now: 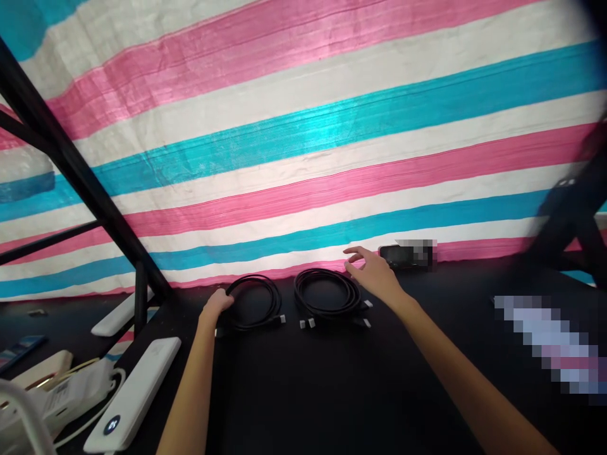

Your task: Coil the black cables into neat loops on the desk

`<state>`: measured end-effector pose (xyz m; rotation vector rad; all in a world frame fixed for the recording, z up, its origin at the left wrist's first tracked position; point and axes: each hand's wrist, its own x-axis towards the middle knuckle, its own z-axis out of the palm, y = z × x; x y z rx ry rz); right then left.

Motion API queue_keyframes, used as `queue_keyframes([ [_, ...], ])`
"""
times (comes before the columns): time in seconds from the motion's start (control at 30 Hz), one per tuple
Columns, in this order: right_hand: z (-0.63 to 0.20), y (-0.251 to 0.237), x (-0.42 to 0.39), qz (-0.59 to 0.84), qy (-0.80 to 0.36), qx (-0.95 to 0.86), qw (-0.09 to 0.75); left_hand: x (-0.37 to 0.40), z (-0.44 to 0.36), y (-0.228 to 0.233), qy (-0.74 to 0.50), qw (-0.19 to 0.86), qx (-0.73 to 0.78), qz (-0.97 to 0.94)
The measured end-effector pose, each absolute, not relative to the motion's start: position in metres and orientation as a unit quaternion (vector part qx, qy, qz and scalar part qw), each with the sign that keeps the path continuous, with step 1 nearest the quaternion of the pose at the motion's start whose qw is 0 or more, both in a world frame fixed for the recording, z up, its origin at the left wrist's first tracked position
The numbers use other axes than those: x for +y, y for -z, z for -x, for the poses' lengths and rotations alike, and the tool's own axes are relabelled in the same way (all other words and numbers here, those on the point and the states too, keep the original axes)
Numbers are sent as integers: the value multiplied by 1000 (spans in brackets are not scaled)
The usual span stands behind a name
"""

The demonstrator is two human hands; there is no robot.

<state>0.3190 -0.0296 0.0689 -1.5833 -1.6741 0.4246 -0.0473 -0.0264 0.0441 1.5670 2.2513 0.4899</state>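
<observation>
Head view: left hand (217, 304) was closed over the 9 o'clock edge of a coiled black cable with white-tipped plugs (255, 303), lying flat on the black tabletop (332, 385). Right hand (371, 270) was open, fingers spread, palm down, hovering at the 2 o'clock edge of a second, thicker coil of black cable (326, 296), gripping nothing. At 2 o'clock from that hand, a dark phone (399, 256) lay against the pink, white and turquoise striped sheet (303, 126). At 8 o'clock, a white power bank (135, 392) rested beside a black metal frame (85, 183).
</observation>
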Motion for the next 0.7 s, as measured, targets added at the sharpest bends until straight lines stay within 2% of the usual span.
queue_keyframes([
  [0.1, -319, -70, -30, 615, -178, -663, 389, -31, 36, -64, -249, 261, 748, -557],
  [0.23, -316, -73, -33, 590, -206, -678, 387, -58, 7, -117, -367, 318, 639, -596],
  [0.33, -310, -80, -39, 558, -239, -695, 384, -90, -19, -153, -502, 391, 479, -605],
  [0.4, -304, -87, -46, 529, -280, -697, 395, -108, -33, -168, -543, 412, 433, -590],
  [0.57, -291, -108, -69, 447, -397, -682, 421, -122, -52, -173, -647, 424, 342, -534],
  [0.7, -285, -123, -86, 361, -468, -704, 394, -116, -67, -165, -671, 477, 301, -482],
])
